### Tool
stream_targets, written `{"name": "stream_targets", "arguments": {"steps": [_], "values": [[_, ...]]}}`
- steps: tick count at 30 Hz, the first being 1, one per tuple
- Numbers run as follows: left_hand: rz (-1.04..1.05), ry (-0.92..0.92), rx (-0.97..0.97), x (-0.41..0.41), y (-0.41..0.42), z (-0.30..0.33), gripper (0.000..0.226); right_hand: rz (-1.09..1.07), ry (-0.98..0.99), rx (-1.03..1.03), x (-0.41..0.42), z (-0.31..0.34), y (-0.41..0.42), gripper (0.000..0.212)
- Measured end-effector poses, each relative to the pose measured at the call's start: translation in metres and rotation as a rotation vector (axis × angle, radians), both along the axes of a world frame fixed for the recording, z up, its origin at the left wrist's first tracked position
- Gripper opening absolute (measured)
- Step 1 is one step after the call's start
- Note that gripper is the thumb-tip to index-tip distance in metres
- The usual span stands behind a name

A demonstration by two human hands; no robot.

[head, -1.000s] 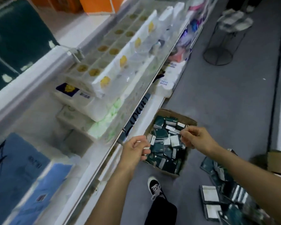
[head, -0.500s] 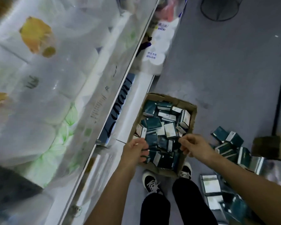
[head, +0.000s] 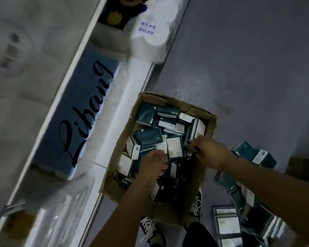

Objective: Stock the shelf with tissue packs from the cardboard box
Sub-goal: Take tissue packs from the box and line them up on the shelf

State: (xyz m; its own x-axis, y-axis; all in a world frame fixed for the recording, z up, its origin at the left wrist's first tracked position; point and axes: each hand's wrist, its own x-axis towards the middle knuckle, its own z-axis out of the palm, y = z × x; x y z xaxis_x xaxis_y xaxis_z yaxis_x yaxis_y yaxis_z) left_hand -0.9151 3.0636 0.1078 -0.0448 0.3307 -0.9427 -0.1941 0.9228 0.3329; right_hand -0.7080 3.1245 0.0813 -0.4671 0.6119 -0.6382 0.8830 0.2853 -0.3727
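Both my hands down in the cardboard box (head: 200, 182): left hand (head: 154, 166) fingers curled among tissue packs (head: 148, 137), grip unclear; right hand (head: 210, 151) pinches one pack's edge.

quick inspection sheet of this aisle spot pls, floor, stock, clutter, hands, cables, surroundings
surface: grey floor, bare past the box.
job's things: open brown cardboard box on the floor beside the white shelf edge, filled with jumbled dark green and white tissue packs.
clutter: more dark green packs loose on the floor to the right of the box.
hands: left hand reaching into the box, grip unclear; right hand over the box's right side, fingers curled at a pack, grip not clear.
cables: nothing seen.
surroundings: blue pack lettered Libang and white roll pack on the low shelf; black sneakers below.
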Motion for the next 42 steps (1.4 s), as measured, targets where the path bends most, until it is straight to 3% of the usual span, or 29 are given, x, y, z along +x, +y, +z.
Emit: {"name": "stream_targets", "arguments": {"steps": [5, 8, 10, 12, 14, 18, 22, 25, 27, 28, 31, 33, 38, 42], "values": [[0.114, 0.042, -0.078, 0.024, 0.014, -0.085, 0.019, 0.485, -0.231, 0.16, -0.002, -0.073, 0.032, 0.048], [0.078, 0.113, -0.085, 0.037, 0.006, -0.129, 0.013, 0.763, -0.34, 0.255, -0.012, -0.117, 0.038, 0.06], [0.004, 0.151, -0.092, 0.042, 0.001, -0.155, 0.026, 0.891, -0.461, 0.296, -0.023, -0.137, 0.041, 0.065], [-0.042, 0.172, -0.101, 0.048, -0.006, -0.181, 0.009, 0.975, -0.568, 0.298, -0.032, -0.154, 0.045, 0.07], [-0.054, 0.208, -0.12, 0.052, -0.01, -0.203, 0.006, 1.003, -0.641, 0.249, -0.035, -0.165, 0.048, 0.07], [-0.002, 0.203, -0.142, 0.065, -0.013, -0.235, 0.056, 0.989, -0.69, 0.167, -0.03, -0.177, 0.057, 0.068], [0.119, 0.226, -0.117, 0.079, -0.012, -0.25, 0.079, 1.03, -0.626, 0.096, -0.019, -0.178, 0.065, 0.074], [0.173, 0.229, -0.127, 0.088, -0.015, -0.267, 0.133, 1.067, -0.619, 0.08, -0.018, -0.178, 0.066, 0.073], [0.181, 0.221, -0.122, 0.09, -0.018, -0.274, 0.146, 1.102, -0.615, 0.096, -0.019, -0.182, 0.064, 0.067], [0.176, 0.195, -0.124, 0.088, -0.015, -0.263, 0.14, 1.124, -0.603, 0.118, -0.02, -0.185, 0.063, 0.061], [0.197, 0.124, -0.119, 0.086, -0.012, -0.24, 0.074, 1.144, -0.538, 0.171, -0.014, -0.188, 0.06, 0.052], [0.225, 0.112, -0.111, 0.081, -0.017, -0.234, 0.05, 1.128, -0.494, 0.181, -0.01, -0.186, 0.057, 0.047], [0.302, 0.161, -0.057, 0.055, -0.034, -0.201, 0.033, 1.082, -0.353, 0.225, -0.004, -0.157, 0.064, 0.046], [0.272, 0.271, 0.092, 0.03, -0.053, -0.176, 0.036, 0.746, -0.203, 0.08, -0.006, -0.12, 0.071, 0.066]]}}
